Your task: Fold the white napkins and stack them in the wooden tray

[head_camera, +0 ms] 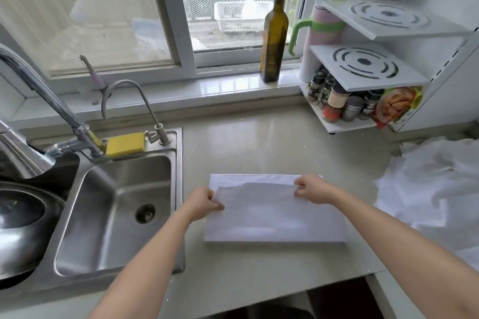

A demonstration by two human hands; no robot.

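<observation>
Head view showed a white napkin (274, 215) lying flat on the bench (259, 142) just right of the steel sink (114, 204), its top layer part-folded, with the left hand (201, 203) pinching that layer's left corner and the right hand (312, 189) pinching its right corner, each grip clamped on the cloth. Farther right lay a crumpled pile of white napkins (435, 184). Beyond stood a spice rack (363, 90), and an olive-green bottle (274, 39) stood on the windowsill.
</observation>
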